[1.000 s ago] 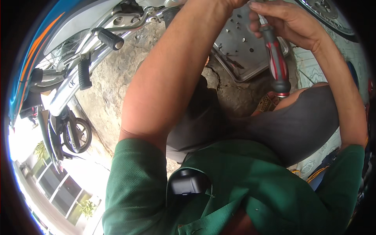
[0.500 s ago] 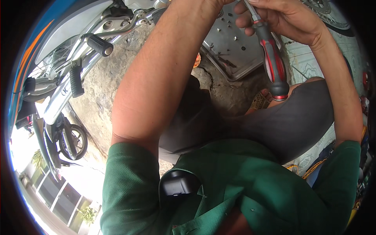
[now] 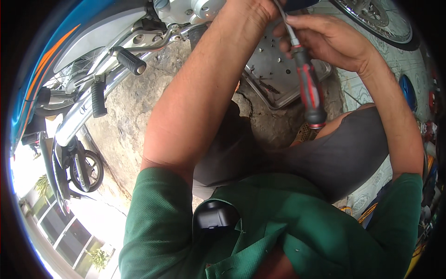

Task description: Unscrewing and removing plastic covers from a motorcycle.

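Rough ground (image 3: pixel 125 111); screwdriver (image 3: pixel 308 88) pinched at shaft by right hand (image 3: pixel 331 41), handle below it; left hand (image 3: pixel 264 6) cropped, grip unclear

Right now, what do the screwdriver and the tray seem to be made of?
Screwdriver: shaft looks like smooth metal, by its grey shine; handle, matt black with shinier red, perhaps rubber and plastic. Tray: probably bare metal, judging by its dull grey sheen.

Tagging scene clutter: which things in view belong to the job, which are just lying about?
Job, it seems:
screwdriver, right hand at its shaft
metal tray with small parts
nearest motorbike, perhaps

Probably just about:
wheel, upper right
yellow cord, lower right
background motorbike
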A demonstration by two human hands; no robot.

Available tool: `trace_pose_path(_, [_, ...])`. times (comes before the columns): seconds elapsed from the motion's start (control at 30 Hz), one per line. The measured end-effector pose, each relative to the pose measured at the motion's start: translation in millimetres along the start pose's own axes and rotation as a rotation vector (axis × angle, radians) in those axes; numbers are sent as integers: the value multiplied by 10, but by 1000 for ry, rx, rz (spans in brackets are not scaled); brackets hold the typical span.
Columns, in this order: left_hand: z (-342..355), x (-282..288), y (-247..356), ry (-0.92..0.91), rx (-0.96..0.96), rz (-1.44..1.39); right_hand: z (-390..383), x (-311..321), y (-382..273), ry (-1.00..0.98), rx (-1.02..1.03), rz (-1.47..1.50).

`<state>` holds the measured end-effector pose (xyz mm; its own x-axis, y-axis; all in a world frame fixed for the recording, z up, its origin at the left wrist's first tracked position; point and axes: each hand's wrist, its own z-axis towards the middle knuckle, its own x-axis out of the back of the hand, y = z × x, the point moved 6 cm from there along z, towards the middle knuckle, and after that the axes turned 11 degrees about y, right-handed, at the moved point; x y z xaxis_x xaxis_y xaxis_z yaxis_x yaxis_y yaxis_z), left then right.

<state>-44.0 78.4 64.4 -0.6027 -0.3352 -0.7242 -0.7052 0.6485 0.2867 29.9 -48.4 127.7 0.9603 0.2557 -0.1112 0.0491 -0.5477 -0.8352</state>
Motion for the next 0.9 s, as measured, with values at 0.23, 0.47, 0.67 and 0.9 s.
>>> trace_pose_path(0.23, [146, -34, 125, -256, -194, 146, 1, -24, 20, -81, 52, -4])
trace_pose_path(0.47, [-275, -86, -15, -98, -134, -7, -77, -8, 57, 13, -77, 147])
trace_pose_path(0.67, [-221, -47, -36, 34, -119, 165, -51, -24, 154, 176, -50, 298])
trace_pose_path(0.9, [-275, 26, -118, 160, -245, 203, -23, 44, 228, 142, -109, 225])
